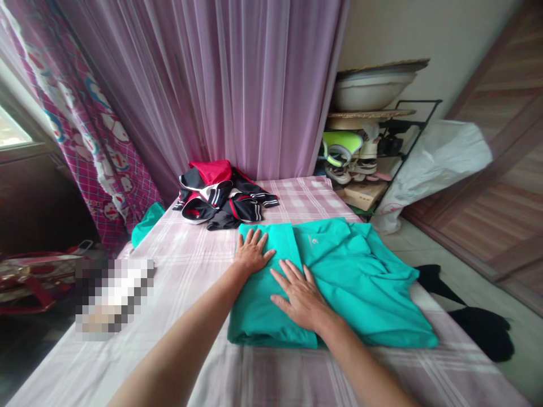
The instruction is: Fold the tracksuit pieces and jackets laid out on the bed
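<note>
A teal garment [352,282] lies partly folded on the checked cloth, its left side turned over into a flat panel and its right side loose and creased. A small pale logo shows near its upper middle. My left hand [253,251] rests flat on the upper part of the folded panel, fingers spread. Lower and to the right, my right hand [300,294] also presses flat on the panel by its edge, with the fingers apart. Neither hand grips the fabric.
Dark clothes [220,198] with red and white trim lie heaped at the far end of the pink checked cloth [178,294]. Purple curtains [237,85] hang behind. A rack [418,141] with shoes and a white basin [373,90] stands at back right. Black cloth [479,328] lies right.
</note>
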The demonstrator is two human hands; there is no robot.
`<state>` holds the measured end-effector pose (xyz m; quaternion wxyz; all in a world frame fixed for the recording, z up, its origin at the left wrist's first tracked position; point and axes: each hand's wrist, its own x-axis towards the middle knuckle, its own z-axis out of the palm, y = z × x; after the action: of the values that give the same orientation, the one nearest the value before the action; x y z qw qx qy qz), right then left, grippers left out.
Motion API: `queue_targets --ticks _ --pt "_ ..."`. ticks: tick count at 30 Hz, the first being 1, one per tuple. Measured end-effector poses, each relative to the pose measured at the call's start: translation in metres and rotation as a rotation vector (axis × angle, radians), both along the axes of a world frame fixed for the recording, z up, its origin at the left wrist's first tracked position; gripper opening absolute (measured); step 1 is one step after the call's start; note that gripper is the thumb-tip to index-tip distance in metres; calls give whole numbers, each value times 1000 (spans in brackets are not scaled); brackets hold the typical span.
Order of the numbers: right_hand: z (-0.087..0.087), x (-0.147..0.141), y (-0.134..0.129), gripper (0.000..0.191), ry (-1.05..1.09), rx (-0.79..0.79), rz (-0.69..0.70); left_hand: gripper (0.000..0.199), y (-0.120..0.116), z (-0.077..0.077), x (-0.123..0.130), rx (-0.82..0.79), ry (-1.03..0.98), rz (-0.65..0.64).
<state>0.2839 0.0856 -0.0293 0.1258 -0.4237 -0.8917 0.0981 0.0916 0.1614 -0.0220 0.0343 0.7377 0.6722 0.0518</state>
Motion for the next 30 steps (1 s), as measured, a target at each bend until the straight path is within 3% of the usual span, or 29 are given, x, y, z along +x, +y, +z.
queue_targets --ticks 3,6,8,11,16,22,30 --pt "-7 5 3 60 -3 23 -16 68 5 -1 3 -8 -62 9" --pt "-3 7 0 55 1 7 -32 51 10 6 -9 26 -236 57" --pt "-1 10 -4 51 4 -2 -52 44 12 12 -24 71 -321 145" --pt "-1 16 -8 49 -4 -3 -98 49 16 16 -50 84 -376 314" --pt "-1 19 -12 48 -12 6 -135 55 28 14 -74 -82 -488 488" --pt "1 16 -14 48 -13 6 -143 29 32 21 -73 -222 -639 496" --pt "11 17 -15 48 -20 -72 -100 14 4 39 -83 -156 -776 462"
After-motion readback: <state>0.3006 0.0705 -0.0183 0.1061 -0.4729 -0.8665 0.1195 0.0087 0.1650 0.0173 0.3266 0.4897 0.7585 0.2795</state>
